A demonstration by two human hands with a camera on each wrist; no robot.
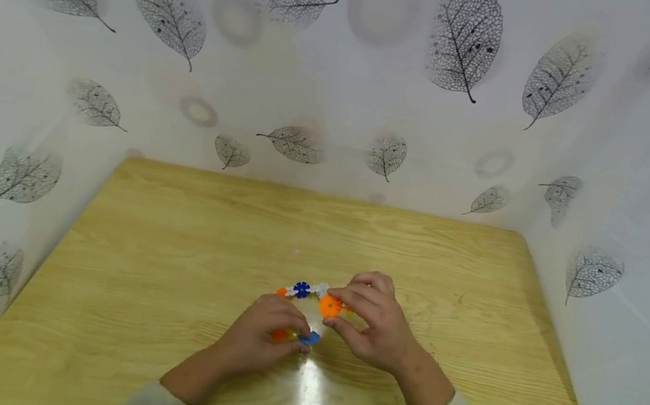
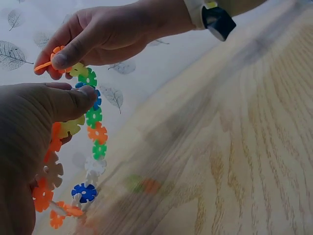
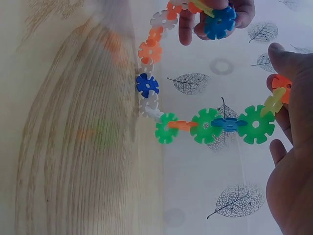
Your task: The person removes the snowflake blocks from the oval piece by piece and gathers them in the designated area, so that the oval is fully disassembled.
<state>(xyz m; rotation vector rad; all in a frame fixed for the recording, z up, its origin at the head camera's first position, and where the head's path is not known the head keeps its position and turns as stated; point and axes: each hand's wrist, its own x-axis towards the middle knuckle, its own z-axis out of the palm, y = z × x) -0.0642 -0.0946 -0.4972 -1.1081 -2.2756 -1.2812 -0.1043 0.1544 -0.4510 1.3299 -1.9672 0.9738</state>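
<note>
A curved chain of interlocking notched plastic discs, snowflake-style [image 3: 205, 125], hangs between both hands in the wrist views. Its discs are orange, green, blue, yellow and white. My left hand [image 1: 265, 334] pinches the end with a light blue disc [image 3: 219, 22]. At the opposite end, my right hand [image 1: 377, 322] grips an orange disc [image 1: 330, 306] between thumb and fingers. A second orange disc edge shows beside it in the left wrist view. The two ends are apart. A dark blue disc [image 2: 84, 193] sits low in the loop. Fingers hide some discs near the left hand.
The wooden table [image 1: 166, 226] lies beneath the hands, with a bright light reflection near its front. Pale leaf-printed sheeting [image 1: 343, 91] walls the back and both sides. A black wrist device [image 2: 219, 23] shows at the right sleeve.
</note>
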